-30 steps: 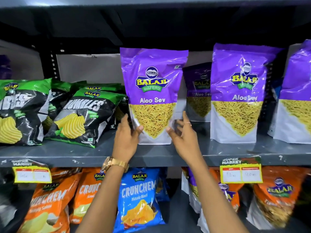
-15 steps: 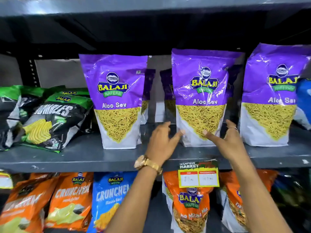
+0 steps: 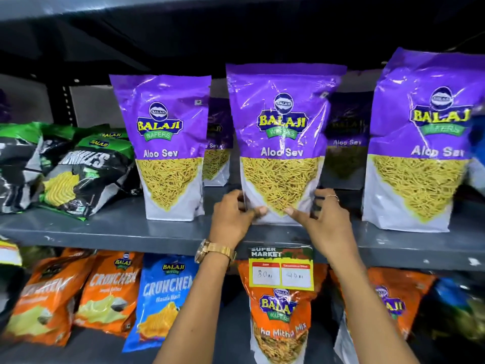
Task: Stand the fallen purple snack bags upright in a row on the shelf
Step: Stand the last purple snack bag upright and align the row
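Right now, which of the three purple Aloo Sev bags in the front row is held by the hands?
The middle purple Aloo Sev bag: the left hand and right hand grip its bottom corners. Its two front-row neighbours stand untouched.

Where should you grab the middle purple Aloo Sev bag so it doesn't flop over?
Probably low down, at its two bottom corners, coming from the front. The middle purple bag is tall and stands on a flat base, so holding near the bottom steadies it. That is where the left hand and right hand pinch it now.
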A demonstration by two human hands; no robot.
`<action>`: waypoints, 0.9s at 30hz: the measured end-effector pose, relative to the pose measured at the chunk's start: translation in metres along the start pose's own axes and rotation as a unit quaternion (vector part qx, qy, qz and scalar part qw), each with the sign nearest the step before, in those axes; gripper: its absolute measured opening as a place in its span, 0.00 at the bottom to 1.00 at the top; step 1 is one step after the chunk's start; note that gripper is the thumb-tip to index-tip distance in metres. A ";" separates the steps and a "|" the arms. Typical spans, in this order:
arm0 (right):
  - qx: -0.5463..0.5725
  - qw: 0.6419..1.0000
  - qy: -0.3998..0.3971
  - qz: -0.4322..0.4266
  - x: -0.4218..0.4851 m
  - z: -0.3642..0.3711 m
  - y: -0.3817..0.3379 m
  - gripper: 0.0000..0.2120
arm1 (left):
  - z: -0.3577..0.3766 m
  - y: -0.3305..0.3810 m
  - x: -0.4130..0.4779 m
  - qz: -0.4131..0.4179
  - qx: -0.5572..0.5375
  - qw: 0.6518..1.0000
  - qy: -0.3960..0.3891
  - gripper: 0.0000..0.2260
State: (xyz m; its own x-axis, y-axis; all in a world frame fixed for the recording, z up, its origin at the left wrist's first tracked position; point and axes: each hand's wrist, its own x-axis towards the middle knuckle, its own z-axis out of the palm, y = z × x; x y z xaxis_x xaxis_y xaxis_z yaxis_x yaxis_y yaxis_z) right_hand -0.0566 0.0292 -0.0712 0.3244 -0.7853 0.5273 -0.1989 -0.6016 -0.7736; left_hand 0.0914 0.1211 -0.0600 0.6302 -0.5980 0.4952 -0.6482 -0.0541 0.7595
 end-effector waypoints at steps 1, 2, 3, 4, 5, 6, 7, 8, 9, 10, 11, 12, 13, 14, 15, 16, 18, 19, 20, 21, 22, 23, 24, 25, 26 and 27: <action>0.000 1.000 0.002 -0.005 -0.001 0.000 0.000 0.31 | 0.000 0.000 0.000 -0.002 0.001 1.000 -0.002 0.21; 0.000 1.000 0.004 -0.011 -0.002 0.000 0.001 0.30 | 0.001 -0.001 0.000 -0.001 0.001 1.000 -0.003 0.21; -0.001 1.000 0.005 -0.016 -0.002 0.000 0.001 0.30 | 0.001 -0.001 -0.001 0.002 0.000 1.000 -0.001 0.21; -0.004 1.000 0.006 -0.021 -0.003 -0.001 0.002 0.30 | 0.002 -0.001 -0.003 0.007 0.001 1.000 0.002 0.21; -0.011 1.000 0.008 -0.026 -0.003 -0.001 0.002 0.30 | 0.002 0.000 -0.005 0.012 0.005 1.000 0.006 0.20; -0.019 0.999 0.011 -0.032 -0.003 -0.001 0.001 0.30 | 0.002 0.000 -0.006 0.017 0.016 1.000 0.010 0.20; -0.029 0.999 0.016 -0.037 -0.004 -0.002 0.002 0.29 | 0.004 -0.001 -0.007 0.021 0.030 0.999 0.013 0.21; -0.037 0.998 0.019 -0.039 -0.003 -0.003 0.001 0.29 | 0.004 0.000 -0.007 0.021 0.042 0.999 0.016 0.21; -0.043 0.998 0.020 -0.036 -0.005 -0.004 0.000 0.30 | 0.005 0.001 -0.008 0.020 0.050 0.998 0.014 0.22; -0.047 0.998 0.020 -0.034 -0.004 -0.004 -0.001 0.31 | 0.006 0.002 -0.008 0.018 0.060 0.998 0.012 0.23; -0.047 0.998 0.019 -0.033 -0.004 -0.005 -0.002 0.32 | 0.006 0.003 -0.007 0.019 0.071 0.997 0.012 0.25; -0.046 0.998 0.017 -0.032 -0.004 -0.007 -0.002 0.32 | 0.007 0.005 -0.009 0.019 0.078 0.997 0.015 0.27; -0.040 0.999 0.015 -0.033 -0.004 -0.010 -0.002 0.33 | 0.007 0.006 -0.010 0.019 0.074 0.997 0.029 0.32; -0.029 0.999 0.017 -0.036 -0.004 -0.014 -0.001 0.33 | 0.008 0.008 -0.013 0.022 0.058 0.997 0.052 0.40; -0.015 0.999 0.025 -0.043 -0.004 -0.019 0.000 0.33 | 0.009 0.010 -0.016 0.034 0.032 0.996 0.081 0.46; 0.000 0.997 0.047 -0.054 -0.006 -0.026 0.003 0.31 | 0.011 0.013 -0.021 0.061 0.011 0.992 0.111 0.48; 0.026 0.988 0.129 -0.079 -0.009 -0.044 0.011 0.21 | 0.019 0.024 -0.031 0.146 0.004 0.976 0.164 0.43; 0.036 0.980 0.175 -0.083 -0.009 -0.055 0.015 0.16 | 0.027 0.032 -0.036 0.195 0.009 0.963 0.185 0.39; 0.044 0.972 0.217 -0.081 -0.008 -0.066 0.020 0.12 | 0.034 0.042 -0.039 0.235 0.011 0.952 0.198 0.35; 0.052 0.962 0.256 -0.074 -0.006 -0.076 0.025 0.09 | 0.043 0.053 -0.042 0.265 0.005 0.943 0.201 0.31; 0.056 0.951 0.297 -0.067 -0.002 -0.089 0.031 0.09 | 0.055 0.066 -0.043 0.287 -0.011 0.939 0.189 0.29; 0.062 0.941 0.326 -0.060 0.001 -0.098 0.035 0.09 | 0.065 0.075 -0.044 0.294 -0.026 0.941 0.162 0.27; 0.066 0.934 0.348 -0.052 0.005 -0.107 0.041 0.11 | 0.076 0.085 -0.043 0.293 -0.032 0.947 0.126 0.27; 0.063 0.933 0.353 -0.037 0.009 -0.115 0.047 0.16 | 0.088 0.094 -0.042 0.283 -0.025 0.955 0.086 0.28; 0.053 0.938 0.343 -0.019 0.012 -0.121 0.052 0.22 | 0.101 0.101 -0.041 0.266 -0.011 0.963 0.041 0.29; 0.041 0.946 0.322 -0.002 0.015 -0.128 0.057 0.30 | 0.114 0.107 -0.040 0.243 -0.003 0.970 -0.006 0.32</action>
State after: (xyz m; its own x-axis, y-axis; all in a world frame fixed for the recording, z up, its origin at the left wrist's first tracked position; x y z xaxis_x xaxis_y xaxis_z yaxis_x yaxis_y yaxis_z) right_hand -0.1812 -0.0356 -0.0629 -0.3106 -0.7254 0.6143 -0.1181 -0.6118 -0.7822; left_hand -0.0515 0.0479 -0.0468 0.2457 -0.5604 0.7909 -0.8655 0.2406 0.4393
